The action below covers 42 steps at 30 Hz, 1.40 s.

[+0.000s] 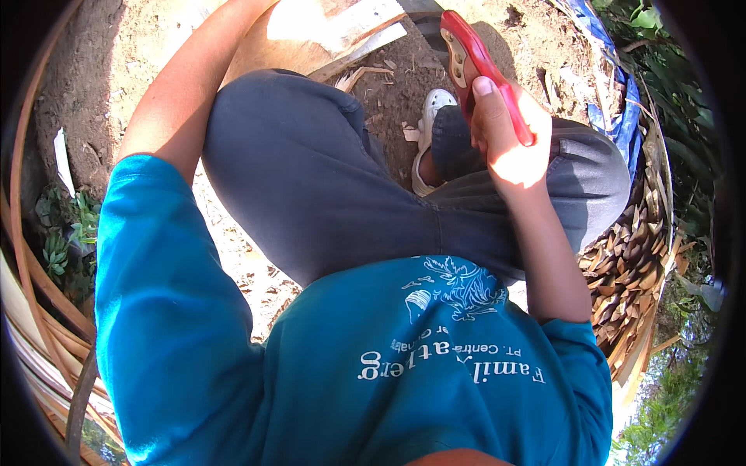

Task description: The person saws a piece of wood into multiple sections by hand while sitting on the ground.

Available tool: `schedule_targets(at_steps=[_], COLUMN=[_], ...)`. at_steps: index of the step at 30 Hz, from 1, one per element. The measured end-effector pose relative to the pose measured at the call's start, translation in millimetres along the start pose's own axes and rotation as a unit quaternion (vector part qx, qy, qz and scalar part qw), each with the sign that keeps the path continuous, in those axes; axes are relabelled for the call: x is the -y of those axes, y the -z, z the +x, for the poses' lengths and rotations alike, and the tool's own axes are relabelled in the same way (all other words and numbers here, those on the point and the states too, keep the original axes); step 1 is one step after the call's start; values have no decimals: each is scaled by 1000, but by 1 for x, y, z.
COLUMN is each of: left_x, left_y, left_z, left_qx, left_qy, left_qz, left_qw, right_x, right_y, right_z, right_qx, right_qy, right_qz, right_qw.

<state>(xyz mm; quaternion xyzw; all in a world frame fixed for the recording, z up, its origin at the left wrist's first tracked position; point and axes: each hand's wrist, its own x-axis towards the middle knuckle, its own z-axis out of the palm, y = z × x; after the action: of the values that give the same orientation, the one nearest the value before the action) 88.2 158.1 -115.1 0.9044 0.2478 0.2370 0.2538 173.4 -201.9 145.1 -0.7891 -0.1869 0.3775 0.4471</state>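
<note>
My right hand (509,136) rests on my right knee, closed around the handle of a red-handled tool (470,58). The tool has pale metal rivets and points up and away over the dirt. My thumb lies along the handle. My left forearm (186,85) reaches up along my left knee toward a pale wooden slab (311,31) at the top edge. The left hand itself is out of the picture. I am sitting in dark grey trousers and a blue shirt.
My foot in a white shoe (431,113) stands on brown dirt strewn with wood shavings (365,74). A woven basket (629,268) stands at my right, with a blue tarp (614,101) beyond it. Long curved cane strips (31,311) and green plants (66,233) lie at my left.
</note>
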Motion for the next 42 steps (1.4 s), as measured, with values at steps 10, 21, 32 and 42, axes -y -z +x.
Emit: schedule_targets(at_steps=[10,21,32,42], left_x=[4,7,2,15], left_y=[1,0,0,-1], left_z=[-5,-5,-2,1], left_qx=[-15,-7,-45,-31], left_qy=[1,25,-11,10], left_qz=[-6,-18,-36,39], left_qw=[1000,1000,998,999], right_x=[29,-25,14,-23], right_y=[38,-9,50,27], right_z=[-56,35,-56,6], right_qx=[7,-32,1,-24], right_qy=[13,58,37,98], right_qz=[-127,-43,-114,-93], right_qw=[992,997,993,991])
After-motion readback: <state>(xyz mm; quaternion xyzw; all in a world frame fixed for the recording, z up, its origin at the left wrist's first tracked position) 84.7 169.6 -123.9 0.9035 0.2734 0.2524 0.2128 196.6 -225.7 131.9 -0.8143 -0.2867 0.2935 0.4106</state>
